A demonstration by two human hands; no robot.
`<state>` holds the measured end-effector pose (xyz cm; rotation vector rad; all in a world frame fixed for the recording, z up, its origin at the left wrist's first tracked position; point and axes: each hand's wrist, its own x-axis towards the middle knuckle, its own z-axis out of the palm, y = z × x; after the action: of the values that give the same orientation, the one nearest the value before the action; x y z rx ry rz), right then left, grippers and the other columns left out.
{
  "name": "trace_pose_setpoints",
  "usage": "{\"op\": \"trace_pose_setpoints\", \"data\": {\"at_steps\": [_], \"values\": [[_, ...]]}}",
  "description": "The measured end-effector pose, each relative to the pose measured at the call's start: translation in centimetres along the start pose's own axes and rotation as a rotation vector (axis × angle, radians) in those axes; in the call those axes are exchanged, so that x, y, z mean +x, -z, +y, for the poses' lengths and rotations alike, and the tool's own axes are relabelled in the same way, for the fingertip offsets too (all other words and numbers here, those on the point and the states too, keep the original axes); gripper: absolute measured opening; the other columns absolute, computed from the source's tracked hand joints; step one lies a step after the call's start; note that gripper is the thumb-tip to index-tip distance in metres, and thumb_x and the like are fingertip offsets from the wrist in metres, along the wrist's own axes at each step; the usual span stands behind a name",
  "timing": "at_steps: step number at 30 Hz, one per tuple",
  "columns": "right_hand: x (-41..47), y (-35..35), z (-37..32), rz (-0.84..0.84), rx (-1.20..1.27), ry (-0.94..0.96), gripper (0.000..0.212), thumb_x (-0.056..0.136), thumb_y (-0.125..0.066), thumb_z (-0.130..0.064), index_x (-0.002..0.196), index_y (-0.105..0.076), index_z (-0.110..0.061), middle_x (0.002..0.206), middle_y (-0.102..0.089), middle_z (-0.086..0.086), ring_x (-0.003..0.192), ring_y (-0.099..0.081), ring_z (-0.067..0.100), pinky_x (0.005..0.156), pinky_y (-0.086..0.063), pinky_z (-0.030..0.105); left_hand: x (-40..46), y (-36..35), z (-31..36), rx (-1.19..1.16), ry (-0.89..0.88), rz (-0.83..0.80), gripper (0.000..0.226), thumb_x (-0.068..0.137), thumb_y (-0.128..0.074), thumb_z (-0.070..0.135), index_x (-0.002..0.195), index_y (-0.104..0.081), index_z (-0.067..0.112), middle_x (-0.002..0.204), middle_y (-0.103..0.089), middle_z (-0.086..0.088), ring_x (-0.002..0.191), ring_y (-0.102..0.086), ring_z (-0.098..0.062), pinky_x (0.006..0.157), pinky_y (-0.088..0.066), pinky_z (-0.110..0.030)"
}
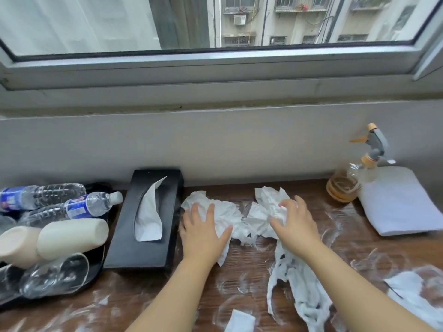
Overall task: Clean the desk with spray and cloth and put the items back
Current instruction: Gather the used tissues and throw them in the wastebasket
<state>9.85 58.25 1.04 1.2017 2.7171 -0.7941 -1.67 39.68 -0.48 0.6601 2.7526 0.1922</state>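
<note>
The left hand (203, 232) lies flat, fingers straight and spread, pressing one end of a crumpled white paper tissue wad (230, 216) onto the dark brown wooden desk (239, 271); the right hand (293, 224) has its fingers curled over the wad's other end, bunching it. This looks like gathering the used paper so the wet, white-streaked wood can be wiped clean. The transparent spray bottle with grey and orange trigger head (359, 168) stands well beyond the right fingertips, touching the folded white cloth (402, 202) to their right, both untouched. Just beside the left fingers sits a black rectangular tissue box (148, 224) with a sheet poking out; it hems in any sweep that way. Further left, a black tray (93, 267) holds clear plastic water bottles (72, 202), cream plastic bottles (60, 238) and clear glasses (55, 276), all lying down. Below the right wrist trails a long torn white paper strip (299, 291), with further white paper scraps (239, 322) nearer the viewer, all likely needing pickup
</note>
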Motion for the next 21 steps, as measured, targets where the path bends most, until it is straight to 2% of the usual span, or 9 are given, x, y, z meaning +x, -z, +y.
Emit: {"op": "trace_pose_setpoints", "data": {"at_steps": [2, 4, 6, 8, 12, 15, 18, 21], "values": [[0.4, -0.6, -0.3, 0.062, 0.017, 0.009, 0.059, 0.083, -0.055, -0.062, 0.125, -0.043, -0.023, 0.142, -0.034, 0.003, 0.128, -0.039, 0.024, 0.102, -0.039, 0.042, 0.4, -0.9, -0.2, -0.018, -0.019, 0.001, 0.089, 0.083, -0.038, 0.079, 0.156, -0.012, 0.035, 0.164, -0.006, -0.010, 0.152, -0.005, -0.033, 0.122, -0.008, -0.049], [0.8, -1.2, -0.7, 0.103, -0.008, 0.011, 0.057, 0.083, -0.062, -0.056, 0.122, -0.044, -0.019, 0.129, -0.045, 0.000, 0.118, -0.044, 0.020, 0.092, -0.042, 0.034, 0.9, -1.4, -0.3, -0.044, -0.045, 0.035, 0.088, 0.082, -0.043, 0.077, 0.155, -0.016, 0.035, 0.163, -0.013, -0.009, 0.151, -0.011, -0.031, 0.122, -0.013, -0.046], [0.9, -1.8, -1.0, 0.103, -0.008, 0.003, 0.048, 0.086, -0.067, -0.039, 0.120, -0.043, -0.018, 0.126, -0.047, 0.001, 0.116, -0.044, 0.020, 0.086, -0.041, 0.030, 1.2, -1.6, -0.1, -0.100, -0.082, 0.080, 0.077, 0.086, -0.048, 0.066, 0.152, -0.026, 0.033, 0.157, -0.027, -0.006, 0.144, -0.023, -0.027, 0.119, -0.026, -0.041], [0.8, -2.4, -1.2, 0.097, 0.092, -0.011, 0.045, 0.085, -0.070, -0.025, 0.120, -0.041, -0.019, 0.124, -0.049, 0.000, 0.113, -0.046, 0.019, 0.079, -0.040, 0.029, 1.4, -1.6, 0.2, -0.135, -0.157, 0.094, 0.063, 0.090, -0.055, 0.050, 0.147, -0.035, 0.031, 0.146, -0.040, -0.002, 0.135, -0.034, -0.023, 0.109, -0.038, -0.035], [0.4, -2.4, -1.9, 0.103, 0.356, 0.006, 0.056, 0.083, -0.068, -0.021, 0.129, -0.037, -0.026, 0.114, -0.054, -0.004, 0.096, -0.054, 0.016, 0.066, -0.040, 0.029, 1.2, -1.1, 0.9, -0.289, -0.276, 0.068, 0.049, 0.091, -0.063, 0.027, 0.138, -0.049, 0.027, 0.135, -0.051, 0.005, 0.129, -0.045, -0.016, 0.102, -0.040, -0.027], [-0.4, -0.9, -3.7, 0.124, 0.503, 0.124, 0.044, 0.082, -0.068, -0.019, 0.119, -0.046, -0.032, 0.104, -0.056, -0.011, 0.092, -0.056, 0.008, 0.064, -0.041, 0.022, 0.8, 0.5, 1.1, -0.465, -0.258, 0.096, 0.044, 0.089, -0.064, 0.021, 0.132, -0.055, 0.026, 0.129, -0.054, 0.007, 0.120, -0.052, -0.014, 0.091, -0.043, -0.023], [-1.9, 1.0, -5.7, 0.127, 0.573, 0.234, 0.037, 0.084, -0.070, -0.023, 0.110, -0.048, -0.038, 0.103, -0.056, -0.016, 0.093, -0.055, 0.002, 0.068, -0.043, 0.019, -0.6, 3.0, 1.0, -0.601, -0.272, 0.208, 0.039, 0.086, -0.066, 0.016, 0.124, -0.061, 0.026, 0.118, -0.058, 0.009, 0.106, -0.055, -0.009, 0.077, -0.039, -0.010], [-4.3, 2.2, -6.7, 0.106, 0.634, 0.249, 0.040, 0.083, -0.072, -0.027, 0.115, -0.049, -0.037, 0.106, -0.059, -0.016, 0.095, -0.056, 0.002, 0.073, -0.048, 0.022, -3.3, 5.4, 0.4, -0.746, -0.276, 0.274, 0.036, 0.086, -0.068, 0.014, 0.120, -0.062, 0.027, 0.115, -0.060, 0.010, 0.103, -0.056, -0.003, 0.083, -0.043, -0.012]]}}
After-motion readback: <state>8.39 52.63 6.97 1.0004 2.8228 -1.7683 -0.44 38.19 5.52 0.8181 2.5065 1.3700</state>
